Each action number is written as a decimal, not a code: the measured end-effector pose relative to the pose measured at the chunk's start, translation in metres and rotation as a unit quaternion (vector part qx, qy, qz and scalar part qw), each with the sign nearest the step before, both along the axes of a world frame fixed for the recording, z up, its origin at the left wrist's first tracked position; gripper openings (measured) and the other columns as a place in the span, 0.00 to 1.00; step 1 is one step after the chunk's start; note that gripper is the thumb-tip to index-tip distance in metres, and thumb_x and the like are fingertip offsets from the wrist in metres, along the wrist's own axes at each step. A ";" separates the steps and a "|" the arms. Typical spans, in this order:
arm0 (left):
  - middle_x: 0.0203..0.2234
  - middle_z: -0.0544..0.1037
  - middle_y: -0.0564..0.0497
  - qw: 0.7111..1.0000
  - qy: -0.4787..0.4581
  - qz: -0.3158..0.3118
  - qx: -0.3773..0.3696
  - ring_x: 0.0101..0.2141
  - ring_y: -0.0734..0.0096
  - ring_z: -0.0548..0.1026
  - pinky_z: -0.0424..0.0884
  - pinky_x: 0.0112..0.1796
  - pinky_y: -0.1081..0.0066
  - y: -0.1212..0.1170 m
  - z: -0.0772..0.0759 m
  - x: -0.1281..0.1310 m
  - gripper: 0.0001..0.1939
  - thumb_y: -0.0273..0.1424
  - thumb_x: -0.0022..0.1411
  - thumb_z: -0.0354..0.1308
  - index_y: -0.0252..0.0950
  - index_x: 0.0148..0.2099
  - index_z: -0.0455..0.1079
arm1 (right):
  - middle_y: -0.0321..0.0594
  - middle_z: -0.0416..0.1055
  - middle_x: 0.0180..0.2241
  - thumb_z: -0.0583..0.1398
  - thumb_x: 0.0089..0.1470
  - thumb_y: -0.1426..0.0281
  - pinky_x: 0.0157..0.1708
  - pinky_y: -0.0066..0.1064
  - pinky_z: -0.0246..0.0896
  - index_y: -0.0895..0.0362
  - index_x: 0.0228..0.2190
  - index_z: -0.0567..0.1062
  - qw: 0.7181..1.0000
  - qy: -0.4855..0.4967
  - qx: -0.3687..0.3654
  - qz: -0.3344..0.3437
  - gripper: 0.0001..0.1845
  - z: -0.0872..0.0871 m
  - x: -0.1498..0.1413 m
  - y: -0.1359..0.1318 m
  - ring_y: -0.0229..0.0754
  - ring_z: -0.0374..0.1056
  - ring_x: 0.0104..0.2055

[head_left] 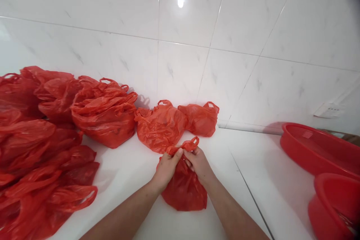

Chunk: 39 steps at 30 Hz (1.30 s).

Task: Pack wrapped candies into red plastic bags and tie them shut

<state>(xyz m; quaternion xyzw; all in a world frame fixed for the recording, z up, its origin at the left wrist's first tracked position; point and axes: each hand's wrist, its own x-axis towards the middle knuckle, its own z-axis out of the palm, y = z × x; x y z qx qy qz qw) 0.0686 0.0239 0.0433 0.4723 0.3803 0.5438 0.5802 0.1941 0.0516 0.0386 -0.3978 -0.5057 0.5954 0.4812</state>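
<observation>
A red plastic bag (185,189) rests on the white tabletop right in front of me, its lower part filled out and its contents hidden. My left hand (168,167) pinches the gathered top of this bag from the left. From the other side my right hand (197,162) grips the same gathered plastic, and the two thumbs nearly meet. One handle loop sticks up above the fingers. Just behind stand two more red plastic bags, a crumpled one (161,125) and a smaller one (199,119) beside it.
Many filled red bags (104,114) are heaped along the left. At the right stand a red oval basin (317,150) and a second red tub (326,202), partly cut off. A tiled wall (182,71) closes off the back, with a socket (329,110). A seam crosses the white table (239,195).
</observation>
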 end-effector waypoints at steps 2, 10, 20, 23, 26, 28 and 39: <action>0.25 0.79 0.46 0.999 -0.024 -0.040 -0.008 0.34 0.58 0.77 0.70 0.37 0.64 0.001 0.002 0.000 0.20 0.47 0.58 0.53 0.36 0.29 0.73 | 0.27 0.61 0.14 0.62 0.48 0.57 0.15 0.23 0.39 0.56 0.34 0.71 0.998 0.036 0.010 0.042 0.17 0.000 0.003 -0.002 0.29 0.47 0.14; 0.27 0.78 0.49 0.994 -0.060 0.057 -0.073 0.30 0.65 0.76 0.69 0.35 0.67 0.008 -0.007 -0.004 0.16 0.42 0.55 0.58 0.34 0.37 0.70 | 0.36 0.72 0.30 0.65 0.45 0.58 0.34 0.30 0.61 0.56 0.35 0.75 0.988 0.093 -0.017 0.119 0.17 -0.001 0.013 -0.003 0.37 0.66 0.29; 0.26 0.69 0.56 0.988 0.103 0.088 0.077 0.28 0.74 0.67 0.64 0.31 0.75 -0.002 -0.008 0.002 0.07 0.36 0.59 0.55 0.39 0.32 0.64 | 0.33 0.71 0.26 0.56 0.47 0.72 0.26 0.28 0.57 0.55 0.31 0.73 0.966 -0.191 0.147 -0.089 0.07 -0.022 0.011 0.013 0.37 0.63 0.26; 0.26 0.69 0.57 0.979 0.159 0.083 0.093 0.29 0.74 0.68 0.65 0.32 0.74 -0.006 -0.010 0.006 0.04 0.34 0.60 0.53 0.40 0.34 0.64 | 0.33 0.71 0.24 0.56 0.45 0.72 0.25 0.28 0.56 0.55 0.32 0.74 0.980 -0.144 0.113 -0.072 0.10 -0.028 0.014 0.017 0.36 0.62 0.23; 0.25 0.70 0.57 0.958 0.227 0.118 0.130 0.28 0.73 0.68 0.66 0.32 0.73 -0.008 -0.013 0.006 0.02 0.32 0.61 0.51 0.41 0.36 0.64 | 0.35 0.72 0.26 0.58 0.42 0.73 0.26 0.28 0.59 0.56 0.34 0.74 1.000 -0.021 0.020 -0.002 0.13 -0.027 0.019 0.017 0.37 0.65 0.24; 0.30 0.73 0.55 0.932 0.276 0.144 0.185 0.32 0.72 0.70 0.67 0.36 0.71 -0.008 -0.015 0.003 0.03 0.30 0.62 0.51 0.41 0.38 0.65 | 0.37 0.74 0.29 0.60 0.42 0.71 0.31 0.30 0.62 0.56 0.36 0.74 0.995 0.077 -0.031 0.051 0.15 -0.021 0.023 0.016 0.39 0.68 0.28; 0.26 0.75 0.53 0.703 0.339 0.053 0.623 0.26 0.75 0.68 0.64 0.30 0.72 -0.051 -0.006 0.021 0.06 0.21 0.61 0.51 0.34 0.32 0.67 | 0.39 0.74 0.30 0.59 0.42 0.66 0.33 0.34 0.65 0.57 0.33 0.74 0.984 -0.117 0.043 -0.128 0.14 -0.041 0.048 0.043 0.41 0.69 0.30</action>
